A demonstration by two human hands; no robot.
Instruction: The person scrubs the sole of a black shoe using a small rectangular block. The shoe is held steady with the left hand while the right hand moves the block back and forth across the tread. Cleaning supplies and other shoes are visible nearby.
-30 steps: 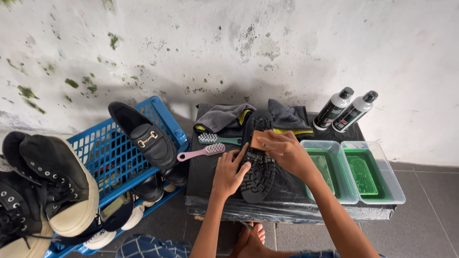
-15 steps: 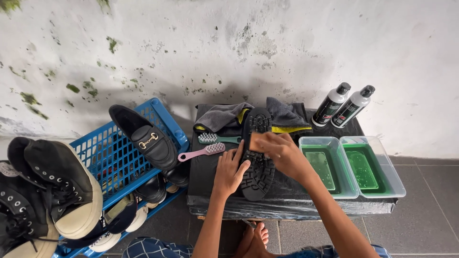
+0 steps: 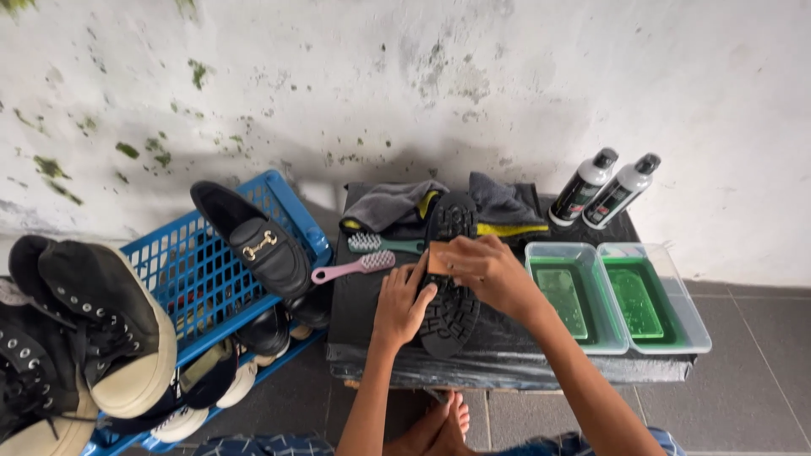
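A person's left hand [image 3: 404, 302] steadies an upturned black shoe [image 3: 449, 274] on a low table [image 3: 507, 359] draped in black, fingers closed on its edge, while the right hand [image 3: 486, 270] presses a small brown block [image 3: 439, 258] to the treaded sole. The work appears mid-course: the sole looks dark and dry, and 2 brushes [image 3: 363, 255] lie unused just beside it. 2 trays of green liquid [image 3: 617, 295], 2 bottles [image 3: 604, 187] and grey cloths [image 3: 397, 203] wait nearby; a blue crate [image 3: 190, 279] holds more shoes, including a black loafer [image 3: 253, 241].
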